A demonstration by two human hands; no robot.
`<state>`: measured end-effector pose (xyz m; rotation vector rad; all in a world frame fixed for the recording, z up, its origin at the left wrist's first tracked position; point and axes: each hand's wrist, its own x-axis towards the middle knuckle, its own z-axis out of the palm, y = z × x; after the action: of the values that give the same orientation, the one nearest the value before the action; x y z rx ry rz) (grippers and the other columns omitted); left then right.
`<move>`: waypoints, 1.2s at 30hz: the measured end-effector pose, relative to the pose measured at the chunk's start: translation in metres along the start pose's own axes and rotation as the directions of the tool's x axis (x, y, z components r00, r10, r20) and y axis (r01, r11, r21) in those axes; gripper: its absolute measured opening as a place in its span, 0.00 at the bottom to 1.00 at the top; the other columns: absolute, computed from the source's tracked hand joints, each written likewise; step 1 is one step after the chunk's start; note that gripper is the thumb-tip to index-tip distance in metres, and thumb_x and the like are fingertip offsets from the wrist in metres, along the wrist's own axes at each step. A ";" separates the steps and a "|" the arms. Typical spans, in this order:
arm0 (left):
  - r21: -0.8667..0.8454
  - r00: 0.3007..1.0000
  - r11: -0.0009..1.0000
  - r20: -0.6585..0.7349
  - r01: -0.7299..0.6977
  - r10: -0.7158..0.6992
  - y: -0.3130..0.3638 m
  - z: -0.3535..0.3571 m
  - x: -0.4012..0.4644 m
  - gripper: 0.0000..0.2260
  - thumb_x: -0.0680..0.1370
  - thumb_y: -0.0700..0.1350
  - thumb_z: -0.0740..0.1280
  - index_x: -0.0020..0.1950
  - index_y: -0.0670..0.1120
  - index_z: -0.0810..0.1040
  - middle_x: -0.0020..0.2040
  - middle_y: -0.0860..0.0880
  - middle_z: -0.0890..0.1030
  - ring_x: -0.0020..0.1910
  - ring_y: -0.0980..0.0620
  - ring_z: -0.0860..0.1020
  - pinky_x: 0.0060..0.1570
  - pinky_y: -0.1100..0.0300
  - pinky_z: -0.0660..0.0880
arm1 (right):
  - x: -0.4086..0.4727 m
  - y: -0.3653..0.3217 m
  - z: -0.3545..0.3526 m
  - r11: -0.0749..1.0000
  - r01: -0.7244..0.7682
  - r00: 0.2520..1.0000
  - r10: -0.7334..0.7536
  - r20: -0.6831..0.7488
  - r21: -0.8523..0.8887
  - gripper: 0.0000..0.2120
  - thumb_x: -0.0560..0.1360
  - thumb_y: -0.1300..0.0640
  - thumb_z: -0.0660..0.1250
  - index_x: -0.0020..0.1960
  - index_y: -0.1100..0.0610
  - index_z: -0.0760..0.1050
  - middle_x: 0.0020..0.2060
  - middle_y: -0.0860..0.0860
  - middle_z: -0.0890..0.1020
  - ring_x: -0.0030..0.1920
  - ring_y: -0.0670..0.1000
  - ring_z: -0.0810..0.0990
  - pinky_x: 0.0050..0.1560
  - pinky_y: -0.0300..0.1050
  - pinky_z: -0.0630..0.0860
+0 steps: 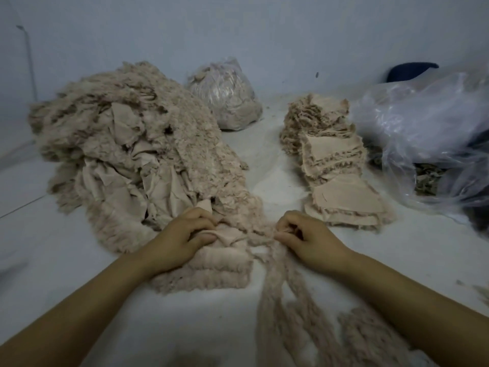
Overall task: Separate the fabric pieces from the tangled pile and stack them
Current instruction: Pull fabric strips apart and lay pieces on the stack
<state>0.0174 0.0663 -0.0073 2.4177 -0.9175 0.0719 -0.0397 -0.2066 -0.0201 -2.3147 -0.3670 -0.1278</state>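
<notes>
We see the left hand [185,231] with curled fingers, pinching a beige fabric piece [227,235] at the near edge of the big tangled pile [132,154]. The right hand [304,234] is also curled and pinches a bundle of frayed threads [275,274], which trails from the pile toward us over the pale surface [79,260]. The two hands are near each other. To the right, well apart from the pile, lies a stack of flat fabric pieces [341,192]. Behind stand a filled clear plastic bag [225,94] and, at the far right, a loose plastic bag [423,128].
</notes>
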 end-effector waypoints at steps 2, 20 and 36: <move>-0.064 0.997 0.998 -0.071 0.024 -0.029 0.001 -0.001 0.001 0.03 0.77 0.39 0.67 0.46 0.43 0.81 0.47 0.51 0.78 0.47 0.59 0.75 0.49 0.68 0.69 | -0.003 -0.001 -0.001 0.996 -0.035 0.999 0.035 -0.005 -0.084 0.11 0.77 0.54 0.66 0.38 0.51 0.69 0.41 0.50 0.73 0.46 0.50 0.72 0.46 0.42 0.66; 0.061 0.986 0.984 0.021 0.166 -0.167 0.024 -0.015 0.011 0.07 0.78 0.40 0.65 0.53 0.46 0.81 0.45 0.50 0.82 0.47 0.50 0.78 0.46 0.58 0.71 | 0.002 -0.026 0.006 0.744 -0.237 0.947 0.320 -0.022 0.625 0.14 0.73 0.55 0.72 0.34 0.57 0.69 0.26 0.47 0.74 0.28 0.45 0.71 0.30 0.38 0.67; -0.156 0.976 0.965 -0.031 0.210 -0.217 0.039 0.005 0.030 0.16 0.80 0.47 0.62 0.33 0.44 0.71 0.29 0.52 0.71 0.31 0.57 0.68 0.35 0.62 0.63 | 0.012 -0.035 -0.003 0.671 -0.337 0.930 0.348 0.121 0.661 0.15 0.80 0.55 0.62 0.35 0.56 0.69 0.29 0.52 0.70 0.27 0.46 0.68 0.28 0.35 0.65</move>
<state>0.0148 0.0216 0.0142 2.3459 -0.6130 -0.0200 -0.0382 -0.1829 0.0085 -1.6059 0.0525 0.1600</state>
